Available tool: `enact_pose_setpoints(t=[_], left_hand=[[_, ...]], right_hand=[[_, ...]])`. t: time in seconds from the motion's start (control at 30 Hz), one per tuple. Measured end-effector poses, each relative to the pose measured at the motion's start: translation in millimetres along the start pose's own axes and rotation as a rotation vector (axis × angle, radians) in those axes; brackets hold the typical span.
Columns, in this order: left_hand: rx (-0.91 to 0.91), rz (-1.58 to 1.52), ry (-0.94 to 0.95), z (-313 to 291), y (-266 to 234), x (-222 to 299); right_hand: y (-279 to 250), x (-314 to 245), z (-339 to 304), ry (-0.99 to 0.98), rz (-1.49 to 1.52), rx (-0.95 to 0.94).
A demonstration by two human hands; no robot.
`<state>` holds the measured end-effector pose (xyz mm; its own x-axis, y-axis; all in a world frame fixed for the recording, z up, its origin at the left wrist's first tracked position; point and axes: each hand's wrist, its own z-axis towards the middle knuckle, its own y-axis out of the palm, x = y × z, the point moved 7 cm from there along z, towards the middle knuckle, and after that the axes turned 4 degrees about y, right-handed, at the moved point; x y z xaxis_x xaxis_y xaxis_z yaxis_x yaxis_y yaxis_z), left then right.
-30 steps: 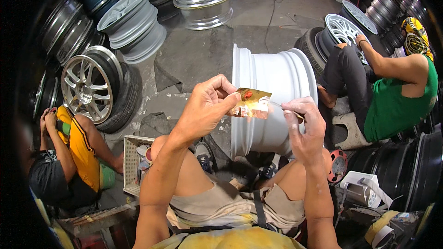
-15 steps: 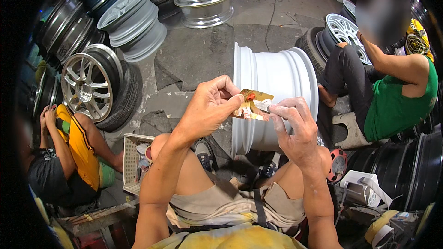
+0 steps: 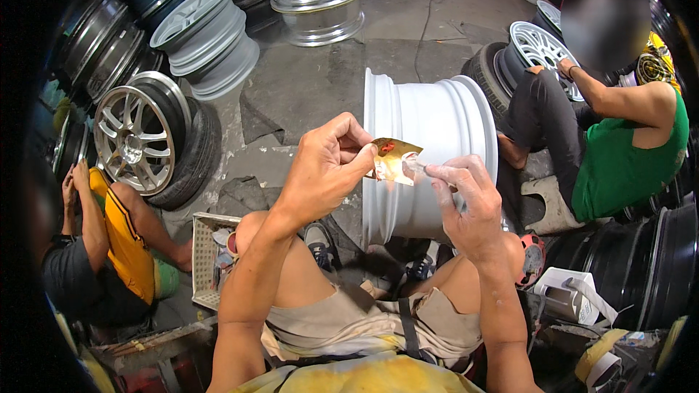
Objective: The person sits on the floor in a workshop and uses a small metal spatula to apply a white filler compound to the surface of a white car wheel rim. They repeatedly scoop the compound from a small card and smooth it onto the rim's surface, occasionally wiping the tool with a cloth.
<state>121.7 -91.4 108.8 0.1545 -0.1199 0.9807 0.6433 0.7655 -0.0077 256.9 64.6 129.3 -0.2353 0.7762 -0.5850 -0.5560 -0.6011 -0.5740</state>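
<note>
Above the white wheel rim point(image 3: 444, 113), my left hand point(image 3: 331, 164) pinches a small gold-coloured sheet point(image 3: 393, 164) by its left edge. A dab of red paste point(image 3: 386, 148) and some white paste lie on the sheet. My right hand point(image 3: 470, 200) is closed on a small flat scraper point(image 3: 417, 166), its tip against the white paste at the sheet's right edge; the fingers partly cover it. Pale dust coats the right fingers. The rim lies on its side in front of my knees.
A person in a green top point(image 3: 633, 156) sits at right, hands at a white spoked wheel point(image 3: 542, 51). Another person with a yellow-orange cloth point(image 3: 131, 240) sits at left. A cream plastic basket point(image 3: 207, 258) stands by my left leg. Stacked rims point(image 3: 313, 0) stand behind; a cable point(image 3: 424, 29) crosses the floor.
The gold-coloured sheet has tilted, showing more of its shiny face. The scraper has swung in my right fingers and drawn back toward the sheet's right edge. The view has shifted slightly.
</note>
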Motion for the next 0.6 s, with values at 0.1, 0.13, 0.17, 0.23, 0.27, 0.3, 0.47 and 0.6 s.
enact_pose_setpoints(t=[0.1, 0.13, 0.17, 0.23, 0.27, 0.3, 0.47, 0.6], left_hand=[[-0.005, 0.055, 0.03, -0.3, 1.9, 4.3], [-0.016, 0.074, 0.038, -0.7, 3.9, 5.3], [-0.015, 0.074, 0.043, -1.2, 4.4, 5.1], [-0.013, 0.074, 0.055, -1.3, 4.7, 5.3], [-0.013, 0.077, 0.048, -0.7, 4.5, 5.1], [-0.013, 0.08, 0.041, -0.3, 4.0, 5.1], [-0.027, 0.03, 0.042, 0.2, 2.6, 2.0], [-0.035, 0.021, 0.023, -0.8, 0.5, 4.1]], right_hand=[[-4.6, 6.7, -2.8, 0.024, -0.012, 0.022], [-5.0, 8.0, -2.8, 0.032, -0.009, 0.031], [-5.1, 9.5, -1.8, 0.04, -0.006, 0.041], [-3.3, 7.8, -0.9, 0.032, 0.011, 0.027], [-0.6, 4.4, 0.0, 0.016, 0.025, 0.003], [1.2, 1.7, 0.8, -0.001, 0.039, -0.02], [-6.9, 11.1, -1.0, 0.091, 0.047, 0.007], [-5.5, 8.8, 0.6, 0.117, 0.1, -0.033]])
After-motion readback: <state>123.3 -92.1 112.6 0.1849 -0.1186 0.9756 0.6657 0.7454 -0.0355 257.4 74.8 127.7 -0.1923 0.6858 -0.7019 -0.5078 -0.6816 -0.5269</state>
